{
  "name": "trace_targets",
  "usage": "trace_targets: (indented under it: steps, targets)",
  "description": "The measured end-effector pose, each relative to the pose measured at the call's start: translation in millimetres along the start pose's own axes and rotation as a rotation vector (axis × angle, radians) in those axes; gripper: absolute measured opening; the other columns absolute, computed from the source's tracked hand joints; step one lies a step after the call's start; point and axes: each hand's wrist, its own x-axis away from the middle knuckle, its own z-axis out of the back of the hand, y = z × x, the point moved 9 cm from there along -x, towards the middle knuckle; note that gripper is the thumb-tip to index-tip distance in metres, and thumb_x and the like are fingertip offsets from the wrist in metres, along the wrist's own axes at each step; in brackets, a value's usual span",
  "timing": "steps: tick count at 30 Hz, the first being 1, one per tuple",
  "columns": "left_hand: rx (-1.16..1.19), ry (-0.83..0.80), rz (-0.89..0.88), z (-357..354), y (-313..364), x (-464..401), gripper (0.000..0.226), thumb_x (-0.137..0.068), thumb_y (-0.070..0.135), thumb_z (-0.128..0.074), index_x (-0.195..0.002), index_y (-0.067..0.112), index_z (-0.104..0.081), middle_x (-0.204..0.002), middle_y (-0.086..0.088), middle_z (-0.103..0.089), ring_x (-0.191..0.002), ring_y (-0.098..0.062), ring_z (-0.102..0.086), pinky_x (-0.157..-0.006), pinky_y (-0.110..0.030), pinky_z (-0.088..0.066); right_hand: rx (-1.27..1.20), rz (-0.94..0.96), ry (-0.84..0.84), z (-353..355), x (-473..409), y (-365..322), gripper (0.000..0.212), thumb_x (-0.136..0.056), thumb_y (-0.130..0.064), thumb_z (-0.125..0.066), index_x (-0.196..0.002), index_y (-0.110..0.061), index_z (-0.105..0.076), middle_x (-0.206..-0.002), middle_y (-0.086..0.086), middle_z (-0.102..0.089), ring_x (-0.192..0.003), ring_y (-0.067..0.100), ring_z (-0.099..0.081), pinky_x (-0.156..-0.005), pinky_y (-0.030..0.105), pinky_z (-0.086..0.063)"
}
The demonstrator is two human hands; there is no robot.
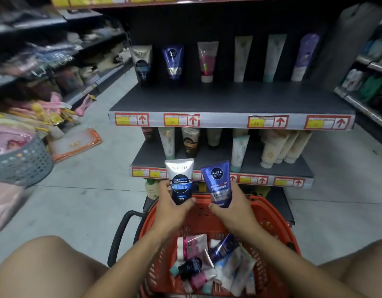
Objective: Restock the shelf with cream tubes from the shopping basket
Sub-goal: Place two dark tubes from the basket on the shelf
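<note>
Left hand: grips a silver-and-black cream cleanser tube upright, cap end down in the palm, fingers curled round its lower half.
Right hand: grips a blue Nivea Men tube upright, tilted slightly left, just beside the other tube.
Hands: apart, both raised over the far rim of the basket.
Shopping basket: orange, on the floor between the knees, with a loose pile of tubes inside.
Upper shelf: six tubes stand along the back; front bare.
Lower shelf: tubes standing and leaning.
</note>
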Motion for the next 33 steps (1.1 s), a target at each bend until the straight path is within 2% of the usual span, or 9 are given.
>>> trace_targets:
  steps: [3, 6, 8, 15, 18, 21, 24, 29, 33]
  targets:
    - [0.017, 0.061, -0.080, 17, 26, -7, 0.060, -0.081, 0.015, -0.090, -0.122, 0.032, -0.050, -0.108, 0.009, -0.073, -0.093, -0.001, -0.071, -0.073, -0.014, -0.056, 0.019, 0.069, 0.047, 9, -9, -28, 0.063, -0.066, -0.047, -0.083, -0.120, -0.042, -0.050, -0.113, -0.014, -0.068, -0.101, 0.007, -0.067, -0.089, 0.042, -0.058]
    - [0.017, 0.100, -0.153, 30, 50, -13, 0.065, -0.077, 0.021, -0.093, -0.127, 0.031, -0.053, -0.109, 0.010, -0.073, -0.096, -0.004, -0.071, -0.081, -0.021, -0.058, 0.040, 0.144, 0.123, 20, -16, -55, 0.070, -0.069, -0.039, -0.089, -0.125, -0.038, -0.047, -0.110, -0.017, -0.069, -0.097, -0.001, -0.067, -0.087, 0.034, -0.059]
    - [0.007, 0.120, -0.199, 40, 69, -19, 0.065, -0.075, 0.023, -0.095, -0.126, 0.029, -0.056, -0.109, 0.012, -0.072, -0.097, -0.003, -0.070, -0.080, -0.017, -0.056, 0.059, 0.196, 0.184, 28, -21, -78, 0.073, -0.068, -0.041, -0.089, -0.126, -0.040, -0.045, -0.112, -0.019, -0.067, -0.099, -0.003, -0.066, -0.087, 0.031, -0.058]
    - [-0.083, 0.192, -0.347, 70, 156, -59, 0.061, -0.072, 0.027, -0.096, -0.122, 0.025, -0.060, -0.104, 0.012, -0.074, -0.089, 0.004, -0.070, -0.074, -0.013, -0.055, 0.092, 0.323, 0.321, 46, -61, -156, 0.076, -0.062, -0.058, -0.082, -0.122, -0.051, -0.036, -0.117, -0.017, -0.065, -0.108, 0.008, -0.065, -0.092, 0.041, -0.058]
    - [-0.159, 0.233, -0.407, 79, 191, -78, 0.065, -0.072, 0.035, -0.096, -0.123, 0.026, -0.057, -0.107, 0.015, -0.072, -0.091, 0.004, -0.068, -0.076, -0.016, -0.054, 0.089, 0.345, 0.372, 56, -84, -181, 0.076, -0.062, -0.058, -0.083, -0.120, -0.051, -0.035, -0.116, -0.015, -0.066, -0.107, 0.010, -0.066, -0.090, 0.042, -0.058]
    - [-0.253, 0.239, -0.451, 79, 218, -100, 0.069, -0.075, 0.039, -0.093, -0.129, 0.025, -0.053, -0.116, 0.013, -0.067, -0.099, -0.001, -0.065, -0.075, -0.009, -0.047, 0.143, 0.351, 0.417, 66, -109, -203, 0.073, -0.067, -0.051, -0.086, -0.115, -0.048, -0.032, -0.113, -0.012, -0.064, -0.106, 0.014, -0.063, -0.090, 0.043, -0.057]
    - [-0.330, 0.262, -0.475, 77, 233, -124, 0.073, -0.074, 0.042, -0.093, -0.132, 0.022, -0.054, -0.125, 0.006, -0.069, -0.111, -0.012, -0.067, -0.086, -0.022, -0.053, 0.191, 0.329, 0.447, 73, -136, -214, 0.073, -0.070, -0.046, -0.089, -0.118, -0.037, -0.035, -0.114, -0.006, -0.063, -0.108, 0.020, -0.062, -0.092, 0.044, -0.055]
    - [-0.437, 0.314, -0.437, 67, 235, -160, 0.071, -0.072, 0.042, -0.094, -0.129, 0.023, -0.056, -0.124, 0.000, -0.072, -0.112, -0.022, -0.069, -0.091, -0.039, -0.059, 0.252, 0.282, 0.497, 77, -172, -210, 0.076, -0.069, -0.044, -0.090, -0.121, -0.022, -0.040, -0.114, 0.004, -0.064, -0.107, 0.028, -0.062, -0.085, 0.039, -0.052]
    - [-0.487, 0.317, -0.429, 57, 229, -174, 0.076, -0.073, 0.046, -0.093, -0.133, 0.022, -0.055, -0.127, -0.002, -0.072, -0.116, -0.025, -0.069, -0.092, -0.040, -0.058, 0.292, 0.266, 0.493, 76, -186, -206, 0.079, -0.070, -0.044, -0.090, -0.126, -0.019, -0.041, -0.118, 0.006, -0.063, -0.110, 0.029, -0.062, -0.087, 0.041, -0.053]
